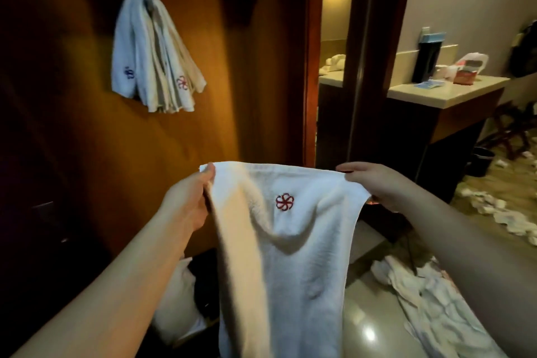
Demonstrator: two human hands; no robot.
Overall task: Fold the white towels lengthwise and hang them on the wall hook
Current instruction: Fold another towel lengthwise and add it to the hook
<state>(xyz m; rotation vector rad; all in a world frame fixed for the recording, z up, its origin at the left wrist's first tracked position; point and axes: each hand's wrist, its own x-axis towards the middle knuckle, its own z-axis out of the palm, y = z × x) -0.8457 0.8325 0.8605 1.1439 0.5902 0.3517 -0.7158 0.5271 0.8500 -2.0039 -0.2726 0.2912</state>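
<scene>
A white towel (293, 264) hung in front of the person, held up by its top edge and stretched between both hands; a red flower emblem (284, 202) faced the camera just below that edge. The left hand (190, 200) pinched the top left corner, thumb and fingers closed on the cloth, with a long fold of the towel falling beside it. The right hand (374, 183) gripped the top right corner, fingers curled over the edge. The towel's lower end ran out of the bottom of the picture, so its full length could not be seen.

Up and to the left, well apart from the held towel, a bundle of hung towels (154, 52) draped down the brown wall panel (247, 81); whatever they hung from was hidden under the cloth. Open wall lay between the bundle and the hands.

On the floor to the right lay a crumpled heap of white linen (436, 299), partly cut off by the right forearm and the frame. Something pale (174, 299) sat low behind the left forearm, too hidden to name. Farther right stood a counter (441, 93) with small items, blurred, and scraps of paper (499, 212) were scattered over the floor beyond.
</scene>
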